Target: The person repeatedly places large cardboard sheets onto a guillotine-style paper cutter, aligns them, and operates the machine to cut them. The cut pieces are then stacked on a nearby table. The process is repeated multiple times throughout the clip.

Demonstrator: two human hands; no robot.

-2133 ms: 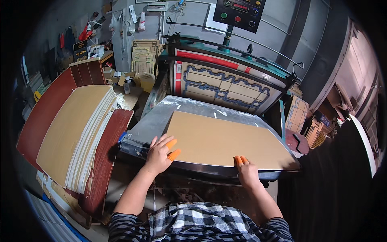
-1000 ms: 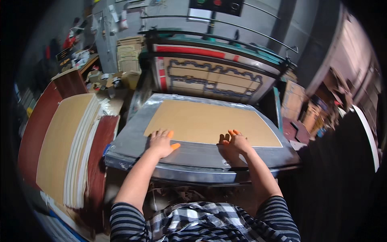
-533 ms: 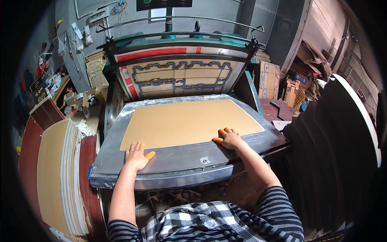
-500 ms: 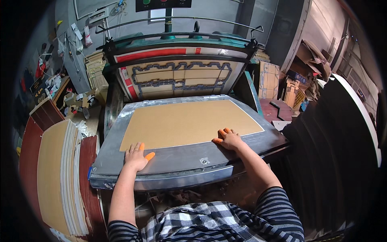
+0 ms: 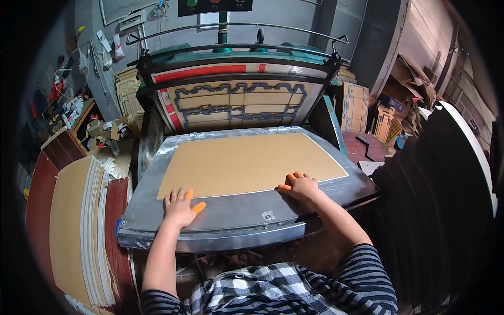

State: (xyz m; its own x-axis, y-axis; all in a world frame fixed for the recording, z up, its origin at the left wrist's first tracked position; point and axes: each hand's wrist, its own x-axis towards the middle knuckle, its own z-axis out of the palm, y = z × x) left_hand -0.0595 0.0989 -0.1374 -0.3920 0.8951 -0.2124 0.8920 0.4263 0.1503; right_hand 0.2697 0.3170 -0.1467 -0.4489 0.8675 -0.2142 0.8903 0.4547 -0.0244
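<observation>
A large tan cardboard sheet (image 5: 247, 163) lies flat on the grey metal platen (image 5: 226, 212) of a die-cutting press. My left hand (image 5: 180, 207) rests at the sheet's near left corner, fingers spread, with orange covers on thumb and index finger. At the near edge, toward the right, my right hand (image 5: 300, 186) lies with its orange-covered fingers on the sheet. Neither hand grasps anything. Behind the platen stands the upright cutting die (image 5: 239, 105), a tan board with dark foam-lined cutting outlines and red strips along its frame.
A stack of cardboard sheets (image 5: 71, 220) stands at the left beside dark red boards (image 5: 118, 220). On the right rises a tall stack of dark sheets (image 5: 436, 210) with a white top edge. A control box (image 5: 215, 5) hangs above the press; scraps litter the floor below.
The whole view has shifted slightly. The fingers of my right hand are a little more bent at the sheet's edge; my left hand and the sheet stay in place.
</observation>
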